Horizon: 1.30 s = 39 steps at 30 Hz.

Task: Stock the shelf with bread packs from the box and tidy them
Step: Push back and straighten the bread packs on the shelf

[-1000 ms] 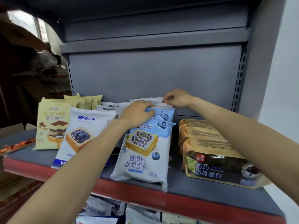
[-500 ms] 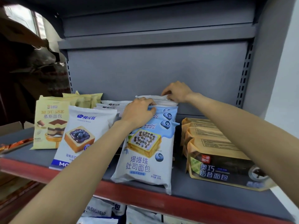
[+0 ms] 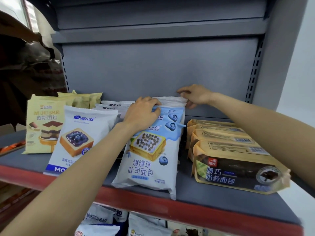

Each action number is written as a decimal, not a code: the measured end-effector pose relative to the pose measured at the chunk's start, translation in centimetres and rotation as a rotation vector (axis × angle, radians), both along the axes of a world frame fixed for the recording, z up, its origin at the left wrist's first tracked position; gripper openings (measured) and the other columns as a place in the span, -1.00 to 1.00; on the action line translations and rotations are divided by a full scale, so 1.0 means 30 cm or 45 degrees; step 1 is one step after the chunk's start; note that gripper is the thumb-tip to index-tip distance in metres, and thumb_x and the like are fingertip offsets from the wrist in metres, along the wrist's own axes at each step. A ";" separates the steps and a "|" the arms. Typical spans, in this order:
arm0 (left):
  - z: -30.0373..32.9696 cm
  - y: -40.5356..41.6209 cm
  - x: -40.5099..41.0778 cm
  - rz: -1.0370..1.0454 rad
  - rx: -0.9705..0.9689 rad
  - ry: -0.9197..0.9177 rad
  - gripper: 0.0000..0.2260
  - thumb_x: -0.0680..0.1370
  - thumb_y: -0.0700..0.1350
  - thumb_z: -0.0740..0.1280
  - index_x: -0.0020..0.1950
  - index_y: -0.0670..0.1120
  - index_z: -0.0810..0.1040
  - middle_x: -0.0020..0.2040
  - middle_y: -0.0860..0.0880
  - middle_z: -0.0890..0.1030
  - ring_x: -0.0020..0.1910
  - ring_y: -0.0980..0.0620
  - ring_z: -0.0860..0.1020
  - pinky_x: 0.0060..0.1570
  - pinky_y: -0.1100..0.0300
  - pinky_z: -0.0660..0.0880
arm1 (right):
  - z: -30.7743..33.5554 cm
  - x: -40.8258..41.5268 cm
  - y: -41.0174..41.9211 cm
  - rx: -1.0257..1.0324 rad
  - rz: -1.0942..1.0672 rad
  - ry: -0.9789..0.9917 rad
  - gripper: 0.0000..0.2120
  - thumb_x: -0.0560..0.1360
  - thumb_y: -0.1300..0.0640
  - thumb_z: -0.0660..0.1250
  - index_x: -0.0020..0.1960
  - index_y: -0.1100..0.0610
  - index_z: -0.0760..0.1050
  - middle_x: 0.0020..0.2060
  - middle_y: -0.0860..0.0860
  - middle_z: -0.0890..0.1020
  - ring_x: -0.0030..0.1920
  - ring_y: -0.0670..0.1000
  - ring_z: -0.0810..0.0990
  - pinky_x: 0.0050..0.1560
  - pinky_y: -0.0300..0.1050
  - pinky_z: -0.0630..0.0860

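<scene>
Since a second ago the right hand (image 3: 196,96) has lifted at the back of the row, its fingers now pinching the top seam of the rearmost white pack (image 3: 170,100), while the left hand (image 3: 141,113) stays curled over the top edge of the front blueberry toast pack (image 3: 151,150) at frame centre; I judge the row is being squared upright, not restocked. The front pack's bottom sits near the red shelf lip (image 3: 196,212), so little room remains forward, with open shelf behind toward the grey back panel (image 3: 153,68) and a narrow gap beside the chocolate bread packs (image 3: 237,167) at right.
</scene>
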<state>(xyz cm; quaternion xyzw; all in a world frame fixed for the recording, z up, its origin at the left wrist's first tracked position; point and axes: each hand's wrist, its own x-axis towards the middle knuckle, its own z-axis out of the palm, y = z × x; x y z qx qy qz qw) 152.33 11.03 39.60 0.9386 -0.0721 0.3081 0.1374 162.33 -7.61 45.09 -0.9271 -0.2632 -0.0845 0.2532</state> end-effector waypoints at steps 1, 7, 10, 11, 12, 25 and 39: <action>-0.003 0.002 -0.002 0.005 -0.020 -0.008 -0.73 0.60 -0.04 0.17 0.27 0.00 0.49 0.30 0.00 0.47 0.29 -0.03 0.34 0.18 0.11 0.30 | -0.001 -0.006 -0.005 0.109 0.003 0.044 -0.66 0.63 0.10 0.09 0.38 0.10 0.36 0.14 0.15 0.58 -0.06 0.15 0.65 -0.05 -0.11 0.55; -0.003 0.003 -0.075 0.021 -0.293 -0.187 -0.69 0.60 0.12 0.16 0.26 0.08 0.50 0.28 0.00 0.45 0.29 -0.05 0.35 0.22 0.11 0.31 | -0.032 -0.070 -0.040 0.055 0.197 0.128 -0.45 0.54 -0.25 0.11 0.46 -0.06 0.20 0.44 -0.05 0.27 0.39 -0.01 0.28 0.19 -0.11 0.40; -0.053 0.008 -0.163 -0.078 -0.474 -0.158 -0.59 0.52 0.26 0.22 0.32 0.15 0.43 0.33 0.06 0.37 0.35 0.04 0.33 0.24 0.18 0.27 | -0.057 -0.080 -0.046 -0.150 0.289 0.089 -0.38 0.53 -0.24 0.14 0.50 -0.01 0.14 0.48 -0.03 0.20 0.47 -0.03 0.14 0.38 -0.18 0.14; -0.075 0.002 -0.193 -0.112 -0.511 -0.100 -0.49 0.45 0.33 0.26 0.34 0.17 0.39 0.38 0.07 0.32 0.39 0.06 0.29 0.26 0.21 0.23 | -0.063 -0.079 -0.044 -0.235 0.274 0.030 -0.39 0.54 -0.21 0.14 0.51 0.00 0.14 0.49 0.00 0.18 0.49 -0.02 0.09 0.43 -0.16 0.06; -0.100 -0.006 -0.222 -0.137 -0.529 -0.036 -0.35 0.34 0.40 0.28 0.37 0.19 0.33 0.43 0.07 0.24 0.44 0.07 0.22 0.31 0.22 0.19 | -0.074 -0.081 -0.038 -0.292 0.251 -0.004 -0.40 0.55 -0.19 0.13 0.51 0.01 0.13 0.50 0.03 0.16 0.50 0.00 0.05 0.47 -0.13 0.00; -0.211 0.031 -0.268 -0.326 -0.858 0.174 0.02 0.24 -0.03 0.61 0.48 0.30 0.02 0.15 0.24 0.53 0.04 0.36 0.52 -0.09 0.55 0.44 | -0.111 -0.166 -0.039 0.287 0.310 0.523 -0.27 0.43 -0.42 0.12 0.48 -0.06 0.18 0.42 -0.09 0.33 0.40 -0.02 0.35 0.35 0.11 0.38; -0.249 0.066 -0.314 -0.555 -0.891 0.209 0.13 0.17 0.13 0.62 0.37 0.46 -0.21 0.47 0.17 0.21 0.38 0.24 0.34 0.38 0.13 0.32 | -0.235 -0.693 -0.076 0.418 0.300 -0.145 -0.32 0.49 0.05 0.35 0.48 -0.17 0.07 0.43 -0.14 0.22 0.43 -0.05 0.25 0.43 0.06 0.27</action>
